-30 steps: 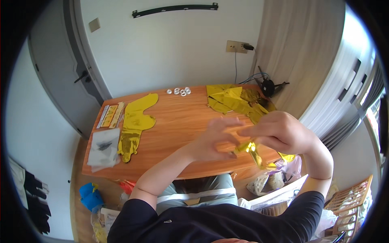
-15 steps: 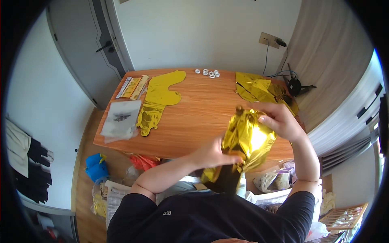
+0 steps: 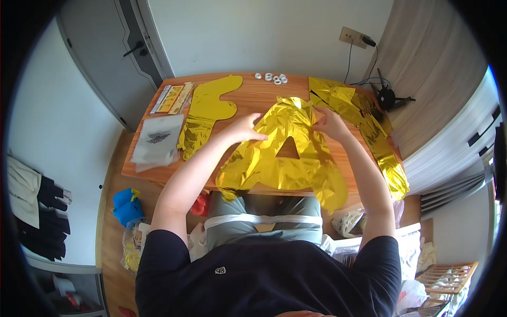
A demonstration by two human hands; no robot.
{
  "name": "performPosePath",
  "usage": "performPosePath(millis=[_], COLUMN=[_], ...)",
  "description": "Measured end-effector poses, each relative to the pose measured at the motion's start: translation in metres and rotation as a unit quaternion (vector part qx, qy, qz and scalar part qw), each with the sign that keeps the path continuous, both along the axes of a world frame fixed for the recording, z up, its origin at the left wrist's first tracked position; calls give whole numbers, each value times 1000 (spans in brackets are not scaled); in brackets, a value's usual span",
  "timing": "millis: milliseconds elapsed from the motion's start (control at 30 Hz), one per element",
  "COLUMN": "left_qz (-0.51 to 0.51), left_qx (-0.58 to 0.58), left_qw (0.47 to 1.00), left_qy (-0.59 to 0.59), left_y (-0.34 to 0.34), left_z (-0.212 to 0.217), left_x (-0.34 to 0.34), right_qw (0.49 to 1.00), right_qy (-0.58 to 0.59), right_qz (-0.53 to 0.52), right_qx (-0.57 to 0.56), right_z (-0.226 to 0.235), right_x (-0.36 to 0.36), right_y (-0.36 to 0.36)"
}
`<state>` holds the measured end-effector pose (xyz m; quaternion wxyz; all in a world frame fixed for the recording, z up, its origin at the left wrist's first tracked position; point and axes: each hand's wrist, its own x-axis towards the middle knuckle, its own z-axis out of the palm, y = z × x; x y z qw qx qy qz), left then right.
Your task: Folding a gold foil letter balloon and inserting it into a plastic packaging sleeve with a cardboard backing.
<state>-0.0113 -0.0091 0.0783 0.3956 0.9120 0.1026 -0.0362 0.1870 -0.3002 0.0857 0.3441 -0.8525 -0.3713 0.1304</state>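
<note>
A flat gold foil balloon (image 3: 288, 166) shaped like an A is spread in front of me, with a triangular hole in its middle. Its top lies over the table, and its two legs reach past the near edge. My left hand (image 3: 247, 128) holds its left upper edge, the thumb on top of the foil. On the opposite upper edge, my right hand (image 3: 331, 124) grips the foil between thumb and fingers. Left of it lies another flat gold foil balloon (image 3: 214, 103). More gold foil balloons (image 3: 377, 140) overlap along the table's right side.
On the wooden table (image 3: 259, 92) are several white ribbon rolls (image 3: 277, 79) at the back. Clear plastic bags (image 3: 158, 142) and printed cards (image 3: 170, 99) lie at the left. A black stand-like object (image 3: 386, 98) with cables sits beyond the right corner. A blue bag (image 3: 127, 206) is on the floor.
The crumpled foil bundle has opened out into a flat A shape, away from my body and over the table. Both hands have moved forward, to its opposite edges.
</note>
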Motion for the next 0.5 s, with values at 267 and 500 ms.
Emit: performPosePath(millis=[267, 500], left_qz=[57, -21], left_qx=[190, 316], left_qw=[975, 947], left_qy=[-102, -49], left_y=[27, -20], left_z=[-39, -63], left_x=[-25, -80], right_qw=[954, 959], right_qy=[-275, -238], right_qz=[-6, 42], right_qx=[-121, -148], right_z=[-45, -83], right_x=[-39, -45], right_y=[42, 47])
